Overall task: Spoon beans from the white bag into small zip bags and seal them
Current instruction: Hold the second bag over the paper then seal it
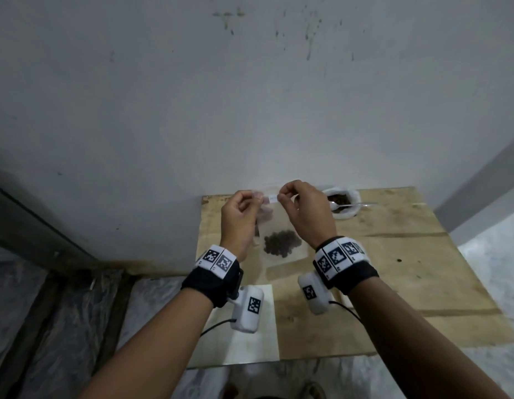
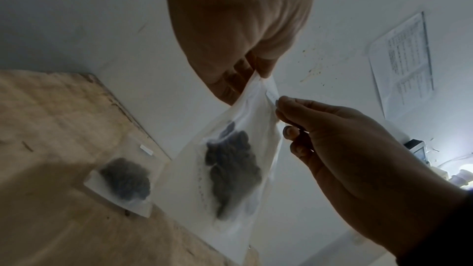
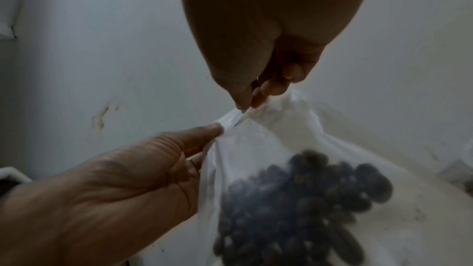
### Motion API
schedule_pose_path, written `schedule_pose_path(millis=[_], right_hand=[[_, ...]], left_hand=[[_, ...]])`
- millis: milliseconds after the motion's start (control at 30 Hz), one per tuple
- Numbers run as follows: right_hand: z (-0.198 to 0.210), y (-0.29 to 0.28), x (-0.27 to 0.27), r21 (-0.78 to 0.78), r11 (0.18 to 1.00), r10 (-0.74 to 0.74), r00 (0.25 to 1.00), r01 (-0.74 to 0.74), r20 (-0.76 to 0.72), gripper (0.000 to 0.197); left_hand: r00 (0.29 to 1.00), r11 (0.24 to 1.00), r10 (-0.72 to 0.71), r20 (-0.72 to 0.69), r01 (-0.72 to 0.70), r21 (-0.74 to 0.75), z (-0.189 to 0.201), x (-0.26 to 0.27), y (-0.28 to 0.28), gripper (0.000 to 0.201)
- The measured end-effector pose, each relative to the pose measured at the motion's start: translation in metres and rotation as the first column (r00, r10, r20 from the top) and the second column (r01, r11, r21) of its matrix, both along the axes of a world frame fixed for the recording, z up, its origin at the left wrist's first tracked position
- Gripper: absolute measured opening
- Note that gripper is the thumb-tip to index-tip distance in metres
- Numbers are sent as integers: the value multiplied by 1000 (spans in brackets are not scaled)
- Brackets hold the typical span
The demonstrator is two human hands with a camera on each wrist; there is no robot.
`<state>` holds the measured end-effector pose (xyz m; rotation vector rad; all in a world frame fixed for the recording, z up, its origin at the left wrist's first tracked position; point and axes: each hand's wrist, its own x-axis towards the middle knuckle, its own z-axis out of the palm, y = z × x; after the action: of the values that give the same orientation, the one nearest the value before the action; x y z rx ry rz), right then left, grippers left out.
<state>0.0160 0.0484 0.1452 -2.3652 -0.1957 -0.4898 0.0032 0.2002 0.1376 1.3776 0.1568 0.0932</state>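
A small clear zip bag [image 1: 282,226] with dark beans in its bottom hangs above the wooden table [image 1: 394,269]. My left hand [image 1: 260,198] pinches the left end of the bag's top strip. My right hand [image 1: 280,195] pinches the strip just beside it. The wrist views show the held zip bag [image 2: 230,169] [image 3: 281,189] close up, thumb and fingertips of both hands on its white seal. A second zip bag [image 2: 122,179] with beans lies flat on the table. The white bag [image 1: 340,216] of beans stands at the back by the wall, with a spoon [image 1: 351,205] resting in it.
The wall stands directly behind the table. A white sheet [image 1: 250,335] lies at the table's front left, under my left wrist. One loose bean [image 1: 398,260] sits to the right. A printed paper [image 2: 401,58] hangs on the wall.
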Motion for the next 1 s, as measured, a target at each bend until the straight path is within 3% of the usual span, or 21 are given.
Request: schedule_pose_path(millis=[800, 900, 1000], right_hand=[[10, -11, 2, 7, 992, -129, 991, 129, 24, 8], [9, -11, 2, 31, 988, -151, 988, 151, 18, 17], [8, -13, 2, 132, 974, -186, 983, 185, -8, 43]], left_hand=[[992, 995, -103, 66, 103, 8, 7, 10, -11, 7], [992, 995, -103, 69, 103, 7, 6, 10, -9, 8], [993, 995, -97, 64, 98, -10, 4, 12, -7, 9]])
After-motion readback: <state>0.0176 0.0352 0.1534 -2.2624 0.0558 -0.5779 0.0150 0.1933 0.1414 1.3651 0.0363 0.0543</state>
